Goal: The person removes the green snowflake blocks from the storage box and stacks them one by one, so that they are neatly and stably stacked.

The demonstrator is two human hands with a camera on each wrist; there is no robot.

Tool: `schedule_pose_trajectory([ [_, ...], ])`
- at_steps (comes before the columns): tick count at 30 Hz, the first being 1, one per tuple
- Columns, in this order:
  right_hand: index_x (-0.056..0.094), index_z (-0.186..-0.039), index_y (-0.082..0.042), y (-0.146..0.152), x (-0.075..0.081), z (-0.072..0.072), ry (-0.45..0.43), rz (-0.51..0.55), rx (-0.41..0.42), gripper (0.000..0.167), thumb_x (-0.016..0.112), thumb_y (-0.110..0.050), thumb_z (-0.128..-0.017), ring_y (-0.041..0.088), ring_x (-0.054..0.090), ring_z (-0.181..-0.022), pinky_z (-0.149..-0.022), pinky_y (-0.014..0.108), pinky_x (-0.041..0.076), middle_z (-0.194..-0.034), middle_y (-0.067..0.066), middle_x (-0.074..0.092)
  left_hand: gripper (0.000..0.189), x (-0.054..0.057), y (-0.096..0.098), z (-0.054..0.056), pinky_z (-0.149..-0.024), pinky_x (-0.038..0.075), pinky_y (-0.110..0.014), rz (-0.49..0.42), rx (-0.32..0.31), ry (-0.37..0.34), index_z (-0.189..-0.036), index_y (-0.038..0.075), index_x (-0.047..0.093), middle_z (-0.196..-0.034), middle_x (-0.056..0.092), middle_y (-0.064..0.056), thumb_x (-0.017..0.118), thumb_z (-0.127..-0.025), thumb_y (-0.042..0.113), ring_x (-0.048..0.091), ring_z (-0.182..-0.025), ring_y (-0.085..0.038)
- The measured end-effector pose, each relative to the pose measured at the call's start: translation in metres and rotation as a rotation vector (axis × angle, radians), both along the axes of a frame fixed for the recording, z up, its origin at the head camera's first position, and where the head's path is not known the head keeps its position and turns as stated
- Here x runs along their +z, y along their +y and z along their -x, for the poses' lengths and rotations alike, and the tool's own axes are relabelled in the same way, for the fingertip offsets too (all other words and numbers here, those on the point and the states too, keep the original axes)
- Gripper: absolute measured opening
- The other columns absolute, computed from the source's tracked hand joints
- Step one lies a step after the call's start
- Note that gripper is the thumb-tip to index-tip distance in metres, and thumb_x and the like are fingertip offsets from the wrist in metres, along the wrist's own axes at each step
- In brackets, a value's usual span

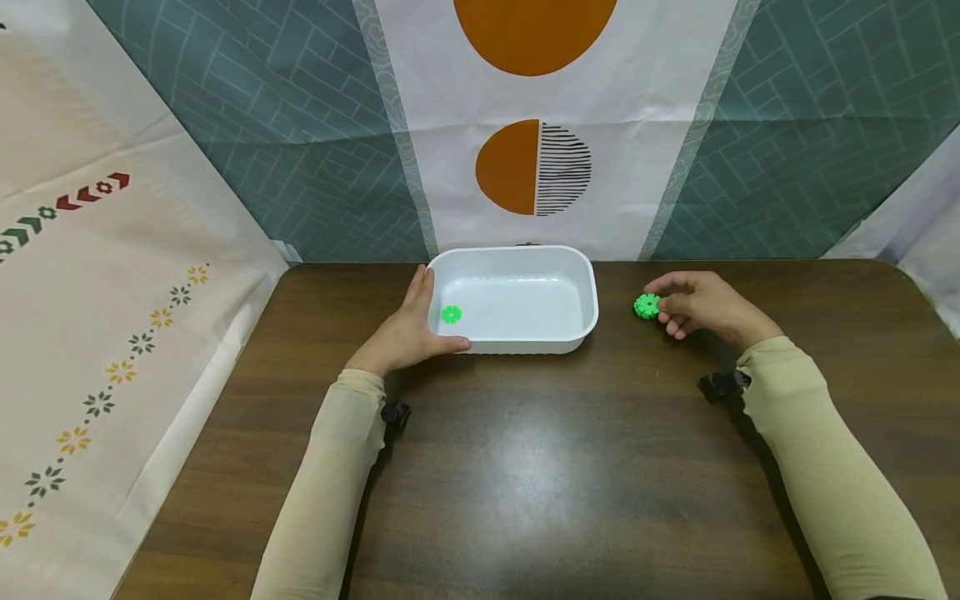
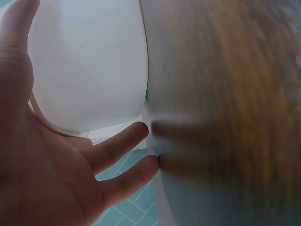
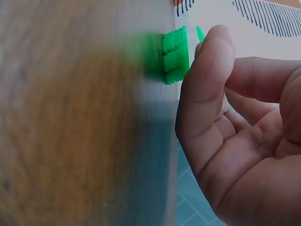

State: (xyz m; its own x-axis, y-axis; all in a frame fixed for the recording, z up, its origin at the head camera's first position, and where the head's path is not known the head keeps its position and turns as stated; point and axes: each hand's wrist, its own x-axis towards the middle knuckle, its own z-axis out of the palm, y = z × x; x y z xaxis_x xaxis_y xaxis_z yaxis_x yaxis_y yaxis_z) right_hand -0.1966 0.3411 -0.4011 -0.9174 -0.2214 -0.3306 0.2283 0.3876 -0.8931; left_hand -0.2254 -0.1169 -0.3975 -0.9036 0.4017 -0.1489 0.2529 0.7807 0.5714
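A white rectangular tray (image 1: pixel 517 346) sits at the back of the brown table. Inside, near its left end, lies a green notched disc (image 1: pixel 451 314). My left hand (image 1: pixel 405 333) rests against the tray's left front corner, thumb along the front wall, the other fingers spread straight by the left side; in the left wrist view two fingertips reach the tabletop. To the right of the tray, my right hand (image 1: pixel 697 310) pinches a thin green disc (image 3: pixel 200 34) between thumb and finger. Just under it stands a small stack of green discs (image 3: pixel 176 56); its exact number is unclear.
The dark wooden table (image 1: pixel 525 467) extends in front of both hands. Behind the tray hangs a patterned curtain (image 1: pixel 630 192) down to the table's back edge. A pale cloth (image 1: pixel 150 350) with printed flowers borders the left side. Black wrist cameras sit below each wrist.
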Motion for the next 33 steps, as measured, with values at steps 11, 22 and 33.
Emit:
schedule_pose_trajectory([
  [11, 0.048, -0.141, 0.008, -0.0033, -0.0003, 0.0006, -0.007, -0.026, 0.007, 0.039, 0.051, -0.003, -0.104, 0.018, 0.062, -0.066, -0.063, 0.035, 0.057, -0.085, 0.013, 0.063, 0.134, 0.0027, 0.001, -0.0015, -0.11, 0.036, -0.051, -0.002, 0.005, -0.009, -0.162, 0.016, -0.009, -0.168, -0.014, -0.001, 0.079, -0.075, 0.066, 0.037, -0.14, -0.04],
  [22, 0.047, -0.142, 0.007, -0.0019, -0.0035, 0.0043, -0.024, -0.035, 0.011, 0.039, 0.049, -0.004, -0.105, 0.018, 0.062, -0.066, -0.064, 0.035, 0.057, -0.086, 0.013, 0.062, 0.134, 0.0011, 0.0006, -0.0009, -0.108, 0.039, -0.052, 0.002, 0.006, -0.007, -0.162, 0.019, -0.012, -0.168, -0.015, 0.0, 0.077, -0.075, 0.069, 0.039, -0.139, -0.04],
  [33, 0.045, -0.144, 0.006, -0.002, -0.0052, 0.0043, -0.025, -0.033, 0.001, 0.041, 0.049, -0.004, -0.105, 0.019, 0.061, -0.066, -0.063, 0.035, 0.056, -0.086, 0.012, 0.063, 0.135, 0.0005, -0.0003, -0.0004, -0.107, 0.039, -0.053, -0.008, 0.004, -0.015, -0.161, 0.021, -0.013, -0.168, -0.017, 0.001, 0.077, -0.074, 0.07, 0.037, -0.14, -0.04],
])
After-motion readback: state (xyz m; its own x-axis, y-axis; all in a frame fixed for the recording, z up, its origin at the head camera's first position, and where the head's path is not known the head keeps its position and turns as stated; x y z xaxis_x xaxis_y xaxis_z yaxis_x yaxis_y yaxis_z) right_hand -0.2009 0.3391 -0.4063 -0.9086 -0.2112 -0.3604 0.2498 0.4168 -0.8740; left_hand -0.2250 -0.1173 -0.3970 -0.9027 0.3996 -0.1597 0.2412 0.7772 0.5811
